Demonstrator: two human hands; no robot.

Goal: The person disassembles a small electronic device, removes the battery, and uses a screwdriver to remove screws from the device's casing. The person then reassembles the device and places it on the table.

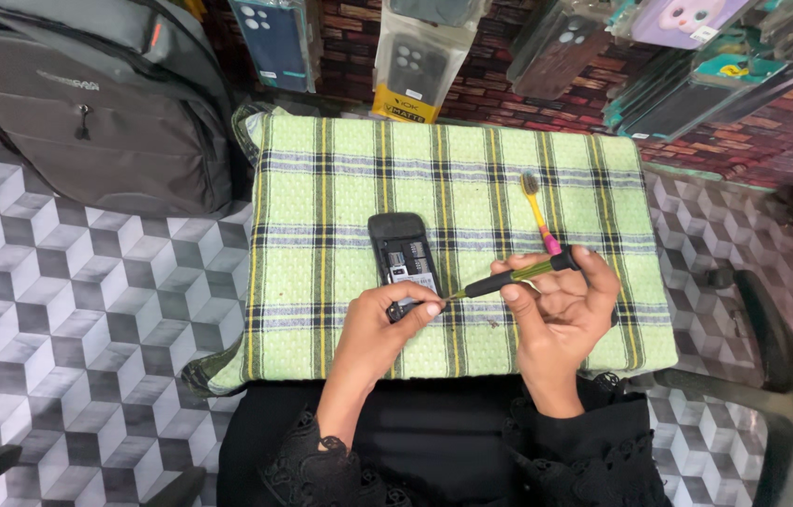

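**Screwdriver tip at the phone's lower end**

While my left hand (395,319) pinches the lower end of the opened black phone (402,260) on the checked cloth (321,188), my right hand (561,310) has its fingers curled around a green-and-black screwdriver (512,277), tip just beside my left fingertips. Beyond my right fingers lies a toothbrush (538,211).

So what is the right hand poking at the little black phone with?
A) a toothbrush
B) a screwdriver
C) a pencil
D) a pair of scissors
B. The right hand holds a screwdriver with a black and green handle, its tip at the lower end of the opened black phone that the left hand steadies; the toothbrush lies untouched on the checked cloth.
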